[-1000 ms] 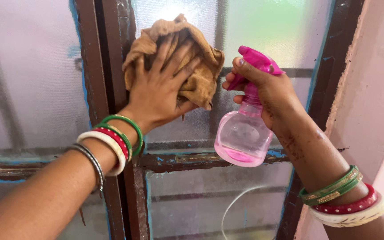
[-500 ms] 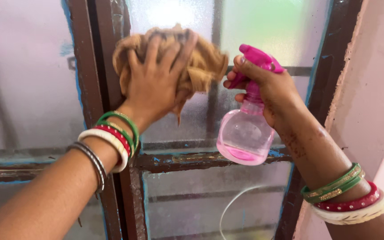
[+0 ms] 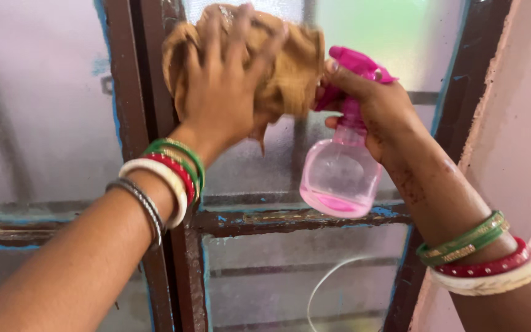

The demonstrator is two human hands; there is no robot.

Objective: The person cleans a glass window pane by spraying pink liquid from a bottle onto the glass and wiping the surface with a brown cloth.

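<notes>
Left hand (image 3: 228,92) spread flat, fingers splayed, pressing one tan cloth (image 3: 284,67) against the frosted window pane (image 3: 394,31), up near the top edge of view. Cloth bunched under the palm, a corner hanging down below the hand. Right hand (image 3: 379,114) wrapped around the neck of one spray bottle (image 3: 339,175), pink trigger head on top, clear pink body with a little pink liquid at the bottom. Bottle upright, just beside the cloth on its right, held in front of the glass; cannot tell if it touches the pane.

Edges: dark brown window frame (image 3: 136,110) upright runs right beside the left hand's outer side, little room there. Horizontal frame bar (image 3: 290,220) passes just under the bottle base. Another dark upright at right, then a pink wall (image 3: 523,123) close to the right forearm. Open glass between cloth and right upright, more glass below the bar.

Counts: two hands, one cloth, one bottle. Left wrist bangles (image 3: 167,178): green, red, white, plus thin metal ones, about five. Right wrist bangles (image 3: 480,255): green, red, white, about four.
</notes>
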